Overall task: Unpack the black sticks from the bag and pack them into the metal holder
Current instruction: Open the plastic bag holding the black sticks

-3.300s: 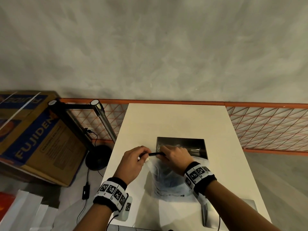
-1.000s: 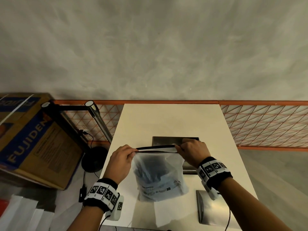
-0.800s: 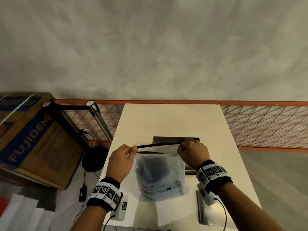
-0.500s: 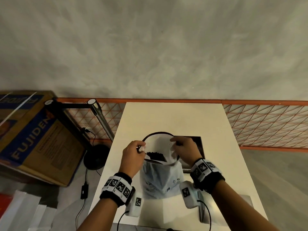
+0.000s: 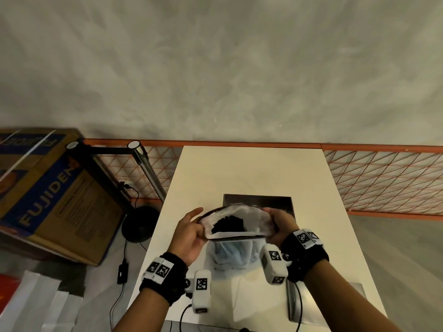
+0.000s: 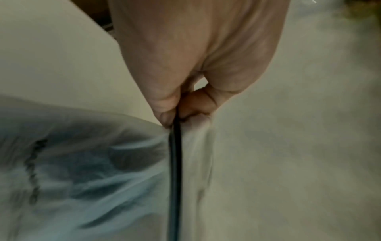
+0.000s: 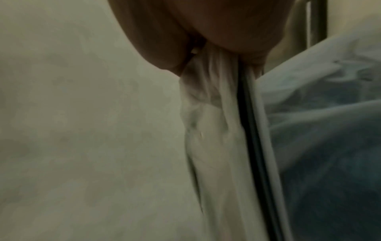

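Observation:
A translucent plastic bag with a black zip rim stands on the white table, its mouth spread wide. Inside it a bundle of black sticks shows end-on. My left hand pinches the left end of the rim, seen close up as thumb and finger on the black strip. My right hand grips the right end of the rim. Behind the bag lies the dark metal holder, partly hidden by the bag and hands.
A flat metal plate lies at the table's near right corner. Left of the table stand a black lamp stand with a cable and a cardboard box. An orange mesh fence runs behind the table.
The bag was shut and stretched flat between my hands; both hands have moved closer together, and its mouth has spread open and tipped toward me, baring the black sticks.

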A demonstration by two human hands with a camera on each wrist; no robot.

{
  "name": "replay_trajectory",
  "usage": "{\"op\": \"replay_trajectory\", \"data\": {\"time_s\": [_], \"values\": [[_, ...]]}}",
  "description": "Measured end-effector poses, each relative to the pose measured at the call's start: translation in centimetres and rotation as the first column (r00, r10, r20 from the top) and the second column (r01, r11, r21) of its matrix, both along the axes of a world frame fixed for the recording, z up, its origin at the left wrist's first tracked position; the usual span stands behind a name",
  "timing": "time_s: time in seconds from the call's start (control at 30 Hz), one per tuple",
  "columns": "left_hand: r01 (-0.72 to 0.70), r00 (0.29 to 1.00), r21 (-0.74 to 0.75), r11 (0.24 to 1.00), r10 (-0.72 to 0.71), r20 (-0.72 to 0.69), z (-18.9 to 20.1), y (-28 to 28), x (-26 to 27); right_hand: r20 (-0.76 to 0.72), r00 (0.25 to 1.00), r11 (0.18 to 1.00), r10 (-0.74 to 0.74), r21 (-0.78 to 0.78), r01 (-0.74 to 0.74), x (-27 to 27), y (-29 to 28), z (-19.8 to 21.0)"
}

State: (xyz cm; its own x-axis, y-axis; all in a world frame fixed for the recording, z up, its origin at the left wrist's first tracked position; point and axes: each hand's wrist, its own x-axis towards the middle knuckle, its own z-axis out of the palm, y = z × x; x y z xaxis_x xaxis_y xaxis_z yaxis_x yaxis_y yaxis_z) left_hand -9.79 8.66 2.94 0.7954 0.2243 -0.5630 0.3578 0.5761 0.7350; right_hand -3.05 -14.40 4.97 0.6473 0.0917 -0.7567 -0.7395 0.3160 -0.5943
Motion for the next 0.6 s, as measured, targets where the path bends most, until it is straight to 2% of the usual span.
{"op": "replay_trajectory", "data": {"time_s": [0.13,0.27,0.33,0.43,0.5,0.6], "values": [[-0.100,0.994,-0.208,0.973,0.091,-0.054,0.2,0.6,-0.2,-0.031,0.999,0.994,-0.018,0.104,0.021,0.5,-1.2,-0.3],[-0.216,0.974,-0.291,0.932,0.185,-0.131,-0.4,0.5,-0.4,0.016,0.997,0.989,0.075,0.130,-0.077,0.1,-0.9,-0.7],[-0.170,0.982,-0.276,0.946,0.140,-0.125,-0.1,0.4,-0.5,0.069,0.979,0.979,0.191,0.055,-0.194,-0.2,-0.5,-0.9],[-0.019,0.997,-0.155,0.988,0.008,-0.073,0.5,0.0,-0.5,0.231,0.879,0.907,0.417,-0.173,-0.385,-0.4,-0.1,-1.4],[0.022,0.999,-0.101,0.995,-0.026,-0.037,0.6,0.1,-0.2,0.297,0.856,0.904,0.422,-0.206,-0.375,-0.3,0.2,-1.4],[0.002,1.000,-0.152,0.988,-0.001,0.007,0.9,0.8,0.1,0.270,0.903,0.942,0.334,-0.069,-0.327,0.2,-0.1,-0.9]]}}
